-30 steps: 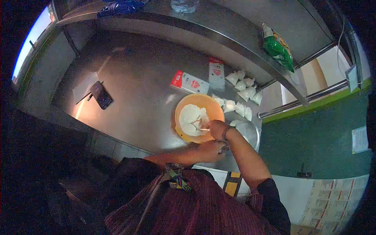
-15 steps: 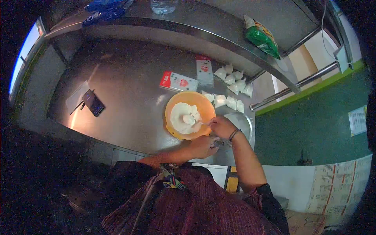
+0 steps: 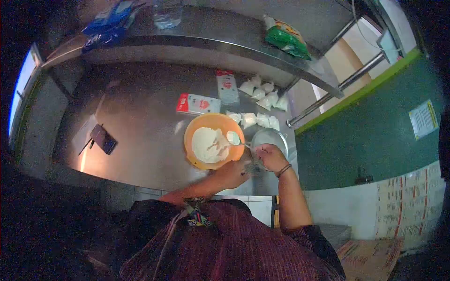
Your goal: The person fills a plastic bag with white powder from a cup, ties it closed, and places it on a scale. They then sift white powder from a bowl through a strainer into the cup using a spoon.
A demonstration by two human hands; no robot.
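Note:
An orange bowl holds white powder. My right hand grips the handle of a spoon, whose powder-filled head is over the bowl's right side. Just right of the bowl's lower edge, my left hand holds a clear plastic bag, partly hidden between the hands. A round metal bowl with white contents lies behind my right hand. Several knotted bags of white powder sit behind the bowls.
Two red-and-white packs lie behind the orange bowl. A phone rests at the left of the metal table. The shelf above bears a green bag, a blue package and a clear container.
My right hand has lifted the spoon out of the powder, now loaded, toward the bowl's right rim. The whole view has shifted somewhat.

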